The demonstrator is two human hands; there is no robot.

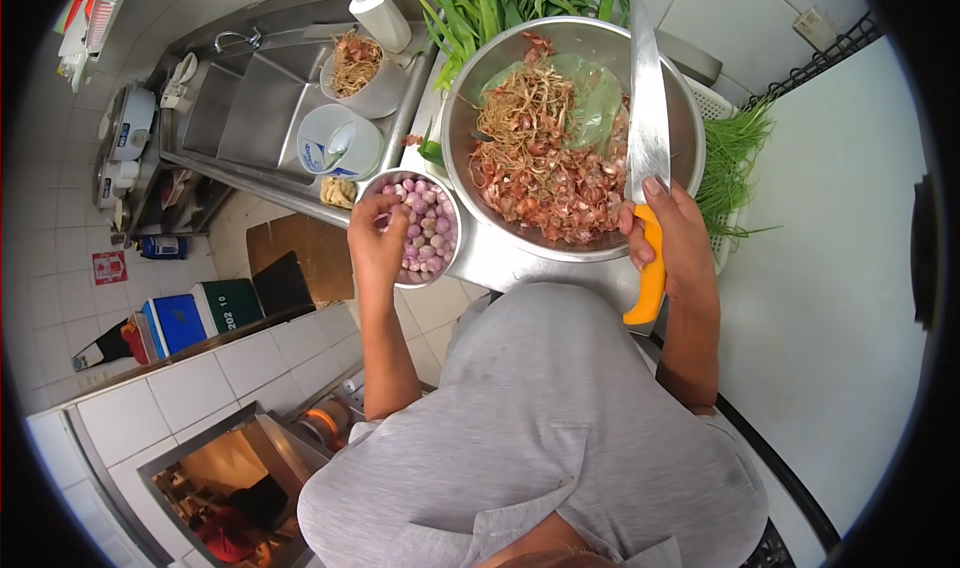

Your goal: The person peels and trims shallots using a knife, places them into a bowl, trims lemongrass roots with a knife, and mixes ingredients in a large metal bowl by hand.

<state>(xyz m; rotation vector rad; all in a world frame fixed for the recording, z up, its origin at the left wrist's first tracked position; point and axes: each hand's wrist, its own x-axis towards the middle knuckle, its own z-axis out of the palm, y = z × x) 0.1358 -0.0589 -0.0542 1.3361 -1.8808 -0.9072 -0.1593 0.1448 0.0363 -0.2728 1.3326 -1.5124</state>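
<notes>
The right hand grips the knife, best aimed well clear of the left hand, poised over the shallots, its grasp impossible to tell.

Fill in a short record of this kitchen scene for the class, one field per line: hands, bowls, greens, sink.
Left hand: over the small bowl; grip unclear
Right hand: holds the knife by its orange handle
Small bowl contents: pinkish-purple shallots
Large bowl contents: reddish peelings, green plastic bag
Greens: broad leaves beyond the large bowl; thin stalks at its right
Sink: left, pump bottle nearby
</notes>
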